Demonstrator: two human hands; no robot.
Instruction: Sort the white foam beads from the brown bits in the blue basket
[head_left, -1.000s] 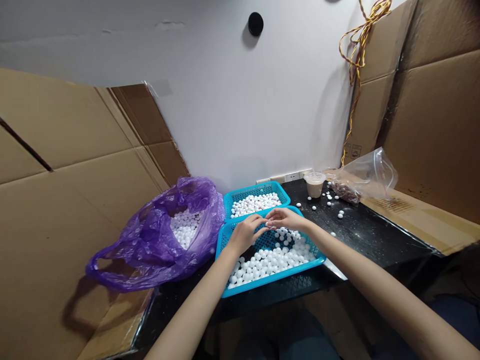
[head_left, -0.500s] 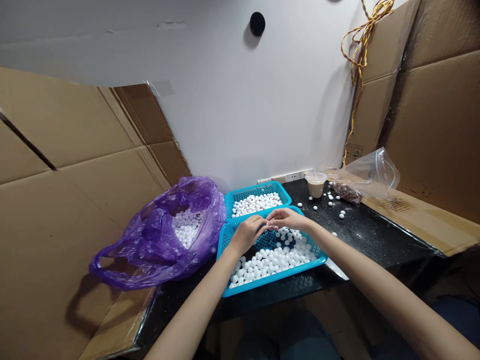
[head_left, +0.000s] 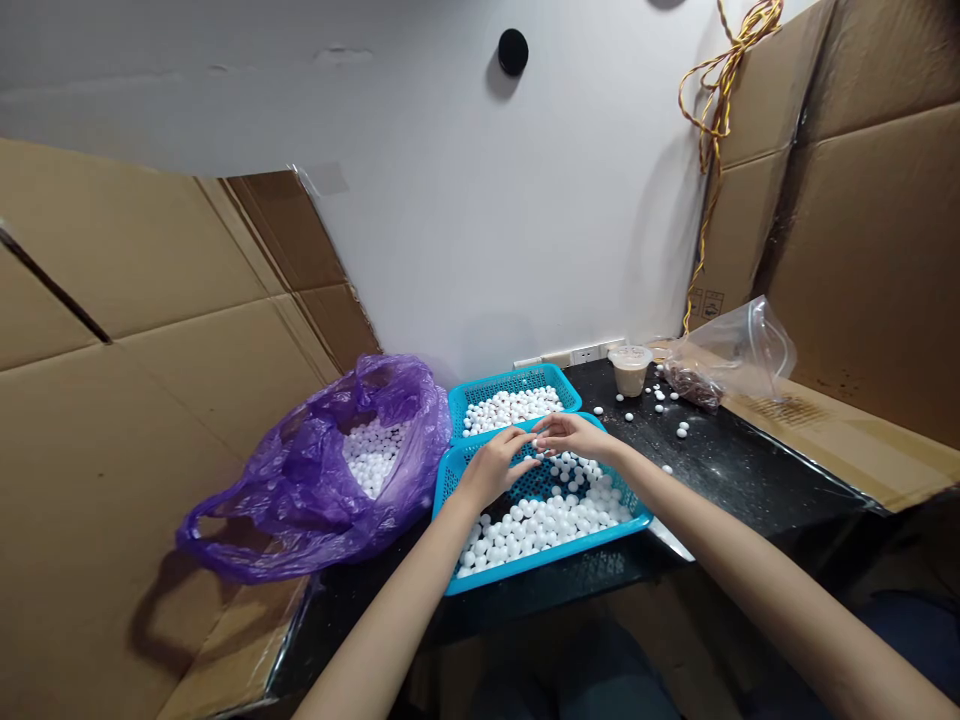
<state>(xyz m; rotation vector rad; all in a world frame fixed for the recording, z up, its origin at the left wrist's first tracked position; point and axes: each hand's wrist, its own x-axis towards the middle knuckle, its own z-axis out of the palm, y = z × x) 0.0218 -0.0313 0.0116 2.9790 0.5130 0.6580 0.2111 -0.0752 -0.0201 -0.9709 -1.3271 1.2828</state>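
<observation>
Over the near blue basket [head_left: 547,566], my two hands are close together. My left hand [head_left: 495,468] has its thumb and fingers spread, with nothing seen firmly in its grasp. The curled fingers of my right hand [head_left: 568,437] pinch a small white ball [head_left: 535,442] at the fingertips, close to the left fingers. Below them, many loose white balls [head_left: 540,524] cover the front and right of this basket. Its dark mesh floor shows at the back left. Behind it stands a far blue basket [head_left: 516,380] with white balls, some marked with reddish specks.
A purple plastic bag [head_left: 300,500] of white balls lies open at left. At right are a lidded cup [head_left: 630,370], a zip bag [head_left: 739,350] with brown contents and stray balls on the black table [head_left: 742,490]. Cardboard panels [head_left: 877,260] flank both sides.
The left thumb and fingers have spread apart and drawn slightly away from the right fingertips. A white ball now shows at the right fingertips. The baskets have stayed put.
</observation>
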